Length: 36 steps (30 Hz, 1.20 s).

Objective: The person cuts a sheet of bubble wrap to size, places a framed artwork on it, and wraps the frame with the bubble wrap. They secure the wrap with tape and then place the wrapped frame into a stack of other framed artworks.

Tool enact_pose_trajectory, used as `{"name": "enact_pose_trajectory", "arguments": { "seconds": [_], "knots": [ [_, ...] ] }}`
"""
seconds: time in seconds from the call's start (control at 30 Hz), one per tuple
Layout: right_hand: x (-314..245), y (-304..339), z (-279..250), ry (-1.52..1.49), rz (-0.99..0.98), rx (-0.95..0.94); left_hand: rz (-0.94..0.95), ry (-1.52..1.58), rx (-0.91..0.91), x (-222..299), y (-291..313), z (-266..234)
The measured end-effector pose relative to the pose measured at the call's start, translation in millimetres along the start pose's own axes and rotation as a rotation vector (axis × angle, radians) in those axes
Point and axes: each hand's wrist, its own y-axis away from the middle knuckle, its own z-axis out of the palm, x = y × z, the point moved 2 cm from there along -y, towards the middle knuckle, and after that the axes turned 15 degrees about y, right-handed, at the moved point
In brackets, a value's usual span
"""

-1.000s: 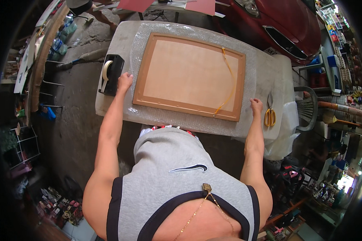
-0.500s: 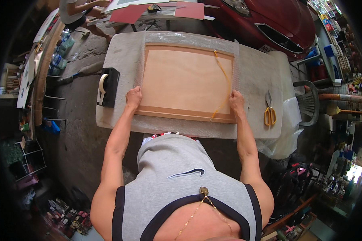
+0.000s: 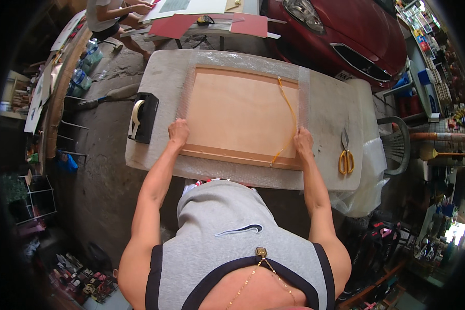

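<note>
A wooden picture frame [image 3: 243, 111] lies back side up on a sheet of bubble wrap [image 3: 212, 169], its pale board facing me. A yellow cord [image 3: 290, 109] runs loosely along the right part of the back. My left hand [image 3: 179, 132] is closed at the frame's left side, gripping the bubble wrap along that edge. At the right side my right hand [image 3: 303, 140] is closed on the wrap too, close to the cord. Fingertips of both hands are partly hidden, so whether they also touch the frame is unclear.
On the pale table [image 3: 331, 103] stand a black tape dispenser [image 3: 145, 118] at left and yellow-handled scissors [image 3: 345, 155] at right. Clear plastic sheeting [image 3: 369, 175] hangs off the right edge. A red car [image 3: 341, 36] and another person [image 3: 108, 18] at a second table are beyond.
The whole view has shifted slightly, so the table sits lower. A wider band of bubble wrap shows at the frame's left edge, and my left hand is slightly farther right. Both hands stay closed.
</note>
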Motion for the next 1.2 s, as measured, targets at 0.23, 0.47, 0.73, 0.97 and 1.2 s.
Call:
{"name": "enact_pose_trajectory", "arguments": {
  "seconds": [0.23, 0.47, 0.73, 0.97, 1.2],
  "knots": [
    [-1.3, -2.8, 15.6, 0.038, -0.03, -0.003, -0.026, -0.108, -0.091, 9.5, -2.8, 4.0],
    [-11.1, 3.5, -4.7, -0.036, -0.027, 0.046, -0.057, 0.062, -0.023, 14.4, 12.2, -11.0],
    [-127.4, 38.8, -36.3, -0.13, -0.259, 0.466, -0.387, 0.254, 0.196, -11.5, 97.9, -44.8],
    [-283.3, 98.8, -10.1, -0.35, -0.972, 0.072, -0.276, 0.39, 0.312, -24.4, 134.8, -52.4],
    [-329.8, 110.2, 19.9, -0.399, -1.116, -0.004, -0.193, 0.592, 0.192, -23.8, 129.8, -55.8]
  ]
}}
